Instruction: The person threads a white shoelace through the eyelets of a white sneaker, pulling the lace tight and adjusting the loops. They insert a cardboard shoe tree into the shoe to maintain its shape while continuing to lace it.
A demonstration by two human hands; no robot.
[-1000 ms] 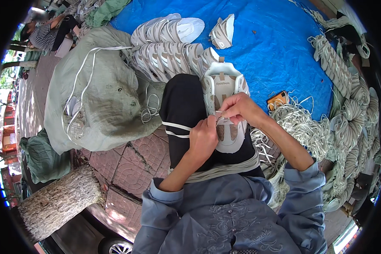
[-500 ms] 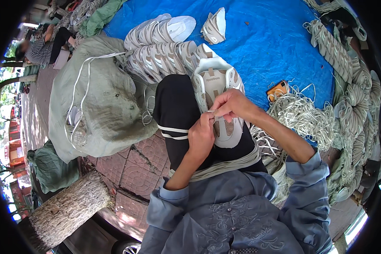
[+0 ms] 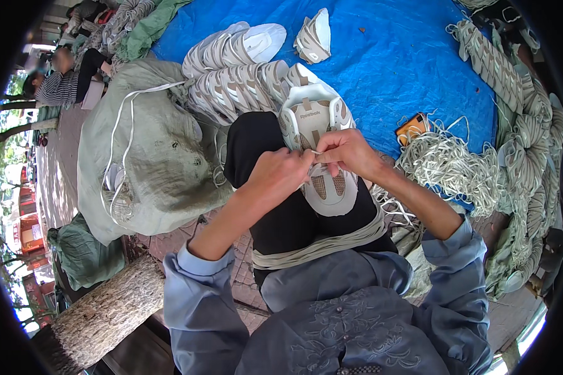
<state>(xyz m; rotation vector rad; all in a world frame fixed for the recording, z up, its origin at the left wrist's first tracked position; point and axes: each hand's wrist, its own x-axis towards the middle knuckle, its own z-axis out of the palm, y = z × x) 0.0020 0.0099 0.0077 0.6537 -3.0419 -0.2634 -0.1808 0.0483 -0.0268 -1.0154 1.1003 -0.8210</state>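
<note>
Across my thighs lies a white and beige shoe upper (image 3: 333,206), its toe toward me and its tongue away from me. My left hand (image 3: 280,170) comes over its left side with the fingers pinched together. Opposite it, my right hand (image 3: 350,152) has thumb and index finger closed on a short white shoelace end (image 3: 316,152) above the lacing area. The two sets of fingertips almost meet at this lace. The fingers hide part of the eyelets and the rest of the lace. A bundle of pale laces (image 3: 325,245) lies across my lap.
Rows of stacked shoe uppers (image 3: 231,90) and a single upper (image 3: 313,37) lie on a blue tarp (image 3: 394,56). At right are a pile of white laces (image 3: 450,169), an orange object (image 3: 411,129) and bundled uppers (image 3: 525,162). A grey-green sack (image 3: 150,156) stands left, near a tree trunk (image 3: 112,312).
My left hand has moved up and turned inward over the shoe upper, its elbow swinging out left. The white lace loop over my left thigh no longer shows. My right hand stays nearly in place.
</note>
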